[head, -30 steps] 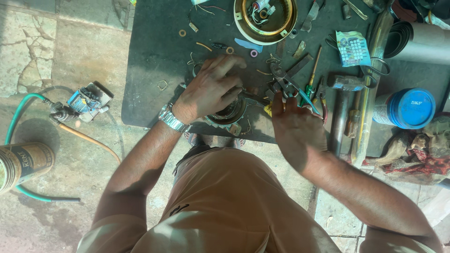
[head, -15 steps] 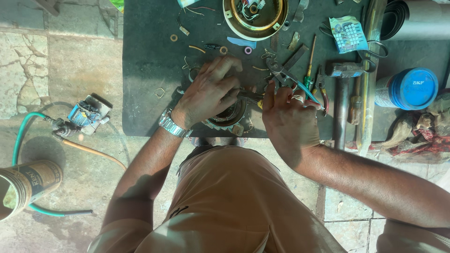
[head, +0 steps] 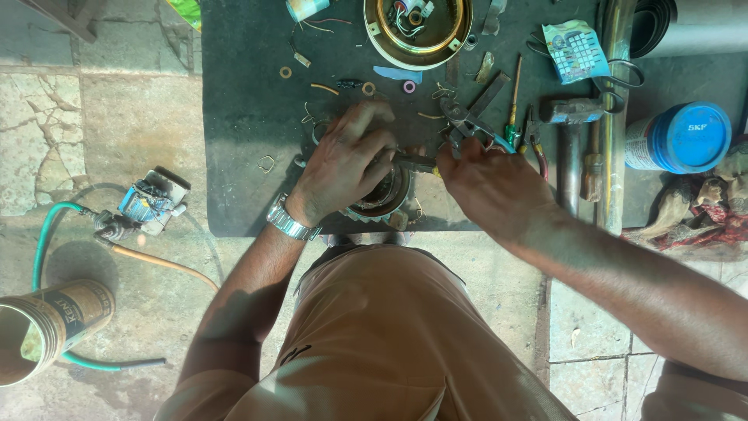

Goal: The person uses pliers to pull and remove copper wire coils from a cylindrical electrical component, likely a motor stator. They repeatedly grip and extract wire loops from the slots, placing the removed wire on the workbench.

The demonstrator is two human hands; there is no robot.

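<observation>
On a dark rubber mat (head: 249,148) spread over a cracked stone floor, a person seen from above works on a round metal motor part (head: 382,195) lying at the mat's near edge, just in front of their knees. The left hand (head: 343,160), with a metal wristwatch (head: 290,220) on the wrist, is spread over the part and presses down on it, fingers together and curled around its top rim. The right hand (head: 487,183) comes in from the side with fingers closed on a slim dark tool (head: 413,161), whose tip reaches in under the left hand's fingers at the part's upper edge. Whether the tip is seated in anything is hidden.

Doing this well seems to call for a steady downward hold from the left hand so the part cannot turn, and a short, controlled push with the tool so it does not slip toward the holding fingers.

The part is circular, with a toothed or finned pale rim showing along its near side and a brassy ring inside a dark centre; most of it is covered by the hand.

Around it lie pliers (head: 467,123), a screwdriver (head: 514,101), a hammer (head: 570,132), small rings and wire scraps, and a shallow brass-coloured housing (head: 417,39) with wiring inside. A blue-lidded tin (head: 678,136) stands to the right.
</observation>
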